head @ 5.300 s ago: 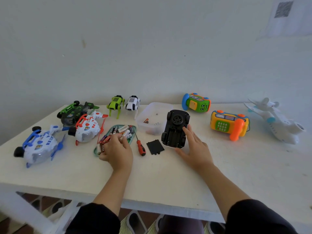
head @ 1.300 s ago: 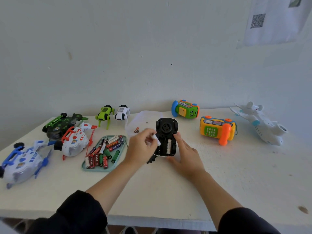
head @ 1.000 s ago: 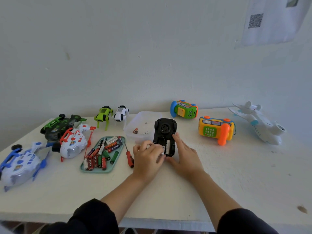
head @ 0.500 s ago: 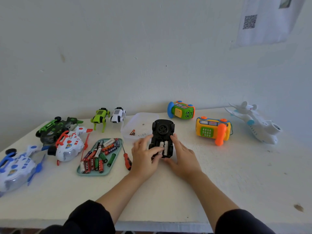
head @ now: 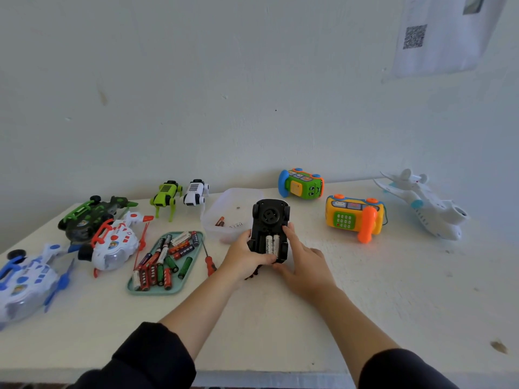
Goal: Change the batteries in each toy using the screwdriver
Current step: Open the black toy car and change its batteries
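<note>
head view, from the left: a blue and white toy helicopter [head: 25, 279], a red and white one [head: 112, 245] and a green one [head: 92, 214] lie near the table [head: 393, 290] edge. next, a green tray [head: 165, 265] holds loose batteries, with the red-handled screwdriver [head: 209, 262] just beside it. mid-table, the left hand [head: 243, 256] curls around the near end of the upturned black toy car [head: 270, 228], whose bay shows two white batteries [head: 271, 244]. the right hand [head: 304, 262] lies against the car's right side, fingers straight. further right, an orange toy phone [head: 354, 217] and a white plane [head: 427, 206].
</note>
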